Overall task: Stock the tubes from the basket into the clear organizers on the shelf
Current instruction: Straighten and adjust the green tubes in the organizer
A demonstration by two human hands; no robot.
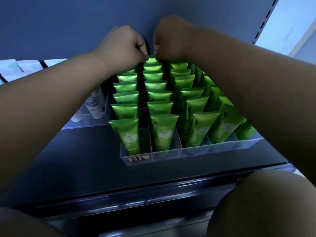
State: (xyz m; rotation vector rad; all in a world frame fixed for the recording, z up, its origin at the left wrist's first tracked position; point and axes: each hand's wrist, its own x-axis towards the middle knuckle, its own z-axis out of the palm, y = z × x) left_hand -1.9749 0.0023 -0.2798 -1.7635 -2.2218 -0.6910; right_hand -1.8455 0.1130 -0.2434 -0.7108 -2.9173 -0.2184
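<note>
A clear organizer [171, 157] on the dark shelf holds several rows of upright green tubes [162, 132], crimped ends up. Both hands reach to its far end against the blue back wall. My left hand [122, 42] and my right hand [171, 38] each have curled fingers pinching the top edge of the rearmost green tube [151, 59] in the second row from the left. That tube stands in its slot, mostly hidden behind the tubes in front. No basket is in view.
A second clear organizer [89, 121] at the left holds white tubes [95, 106]. Pale flat packets [29, 65] stand at the back left. The dark shelf [85, 159] has a glossy front edge. A slotted shelf upright [266, 17] runs at the upper right.
</note>
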